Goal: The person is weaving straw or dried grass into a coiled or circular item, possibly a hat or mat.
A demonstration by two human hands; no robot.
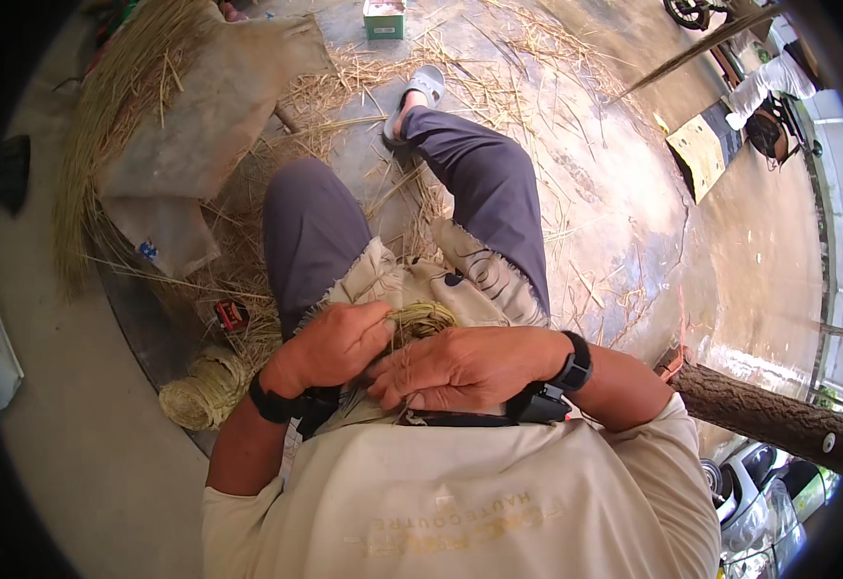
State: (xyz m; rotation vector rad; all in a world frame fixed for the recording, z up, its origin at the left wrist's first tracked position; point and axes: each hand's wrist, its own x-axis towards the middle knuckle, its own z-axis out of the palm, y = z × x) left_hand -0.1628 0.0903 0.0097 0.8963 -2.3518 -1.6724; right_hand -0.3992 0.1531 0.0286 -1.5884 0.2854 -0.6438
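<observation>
A small coiled piece of woven straw [425, 317] lies at my lap, greenish-yellow, its lower part hidden under my fingers. My left hand [336, 345] is closed, thumb and fingers pinched on the straw at the piece's left side. Across its near side lies my right hand [469, 367], back upward, fingers curled together around the piece; their tips are partly hidden. Beneath the hands a frayed beige cloth [489, 275] covers my thighs. Beside my left forearm sits a round bundle of coiled straw braid [204, 391].
Long straw stalks [83, 183] lie at the far left, partly under a grey-brown sheet [190, 106]. A red and black packet [232, 316] rests on loose straw. A green box [384, 19] stands beyond my sandalled foot [425, 87]. A tree trunk [769, 410] is at right.
</observation>
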